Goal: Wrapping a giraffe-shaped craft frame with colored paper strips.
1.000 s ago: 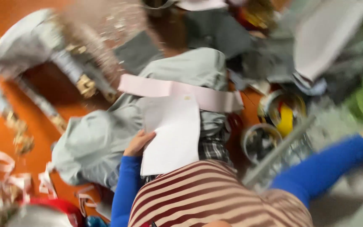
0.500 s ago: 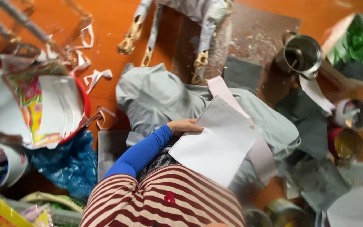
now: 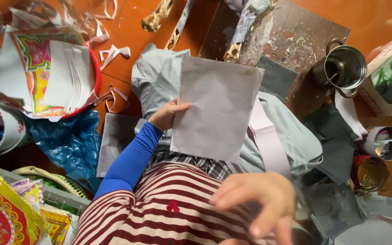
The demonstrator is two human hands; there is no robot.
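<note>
A pale grey rectangular sheet of paper (image 3: 216, 109) is held upright over the lap, pinched at its left edge by the left hand (image 3: 168, 114), whose arm is covered by a blue sleeve. The right hand (image 3: 256, 199) is seen blurred in the foreground, fingers loosely spread and empty, apart from the sheet. Beneath the sheet a grey-blue cloth (image 3: 159, 75) is draped over the lap, with a pink paper strip (image 3: 268, 140) lying across it. With only one edge gripped, the thin sheet could likely bend, crease or slip onto the cluttered orange floor (image 3: 368, 16). To the right, a shiny metal mug (image 3: 344, 68) is seen with a thin stick inside; its other contents cannot be told. Lower right, two round tins (image 3: 377, 156) are seen, one holding pale scraps, the other something yellowish. At left, a red round basin (image 3: 97, 77) is filled with stacked white and colourful printed papers (image 3: 51, 72).
</note>
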